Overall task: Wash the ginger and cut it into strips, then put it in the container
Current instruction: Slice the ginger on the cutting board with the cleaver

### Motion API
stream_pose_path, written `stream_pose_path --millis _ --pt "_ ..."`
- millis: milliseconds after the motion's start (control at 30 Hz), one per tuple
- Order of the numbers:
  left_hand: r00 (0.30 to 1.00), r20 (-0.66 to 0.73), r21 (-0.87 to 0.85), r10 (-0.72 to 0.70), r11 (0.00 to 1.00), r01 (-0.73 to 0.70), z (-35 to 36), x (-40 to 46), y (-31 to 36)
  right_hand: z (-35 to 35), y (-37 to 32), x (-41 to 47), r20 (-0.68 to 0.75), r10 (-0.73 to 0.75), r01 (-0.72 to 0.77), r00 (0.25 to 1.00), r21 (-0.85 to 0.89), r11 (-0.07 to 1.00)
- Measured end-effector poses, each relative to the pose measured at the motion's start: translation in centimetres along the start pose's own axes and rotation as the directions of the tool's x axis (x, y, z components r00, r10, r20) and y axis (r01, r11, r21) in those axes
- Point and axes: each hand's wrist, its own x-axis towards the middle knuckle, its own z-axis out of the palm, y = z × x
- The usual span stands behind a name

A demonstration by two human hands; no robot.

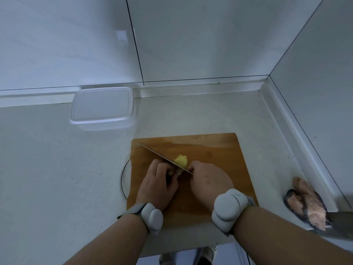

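Ginger, a small knobby piece with a pale yellow cut face (181,161), lies on the wooden cutting board a little below the frame's centre, squeezed between the two hands and crossed by the knife blade.

At the upper left of the frame, a clear rectangular plastic container (103,109) stands on the pale speckled countertop (47,159) against the white wall, its translucent lid on. It is well apart from the board. Just left of the board, a thin metal ring or wire curve (122,180) pokes out from under the board's left edge.

The brown rectangular wooden cutting board (219,150) lies flat on the countertop in the lower middle. On it, the left hand (159,183) is curled, fingers bent inward and pressed onto the near, darker end of the ginger, pinning it down. A grey band with a rounded pod (151,219) sits on that wrist.

The long thin steel knife blade (158,153) runs diagonally from the board's upper left down toward the right hand, resting on top of the ginger. The right hand (208,180) is closed in a fist around the knife handle, which is hidden inside the grip. A larger grey wrist pod (228,209) is strapped on that wrist.

At the lower right, a pinkish cloth with dark netting (305,205) lies on the countertop near the wall corner.
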Motion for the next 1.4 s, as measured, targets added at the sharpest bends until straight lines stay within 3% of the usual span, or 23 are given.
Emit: stream_pose_path --millis 333,767,1400 --pt "0.999 -0.003 0.009 0.039 0.999 -0.039 -0.2 -0.1 0.2 -0.5 1.3 -1.6 0.003 0.036 -0.036 0.999 0.005 0.999" --pt "0.999 0.051 0.036 -0.008 0.999 0.007 -0.3 0.0 0.4 -0.8 1.4 -3.4 -0.028 0.023 -0.023 0.999 -0.01 1.0" --pt "1.0 -0.011 0.02 -0.011 1.0 0.011 0.0 -0.1 0.1 0.1 0.5 -1.2 -0.018 0.005 -0.006 1.0 -0.046 0.999"
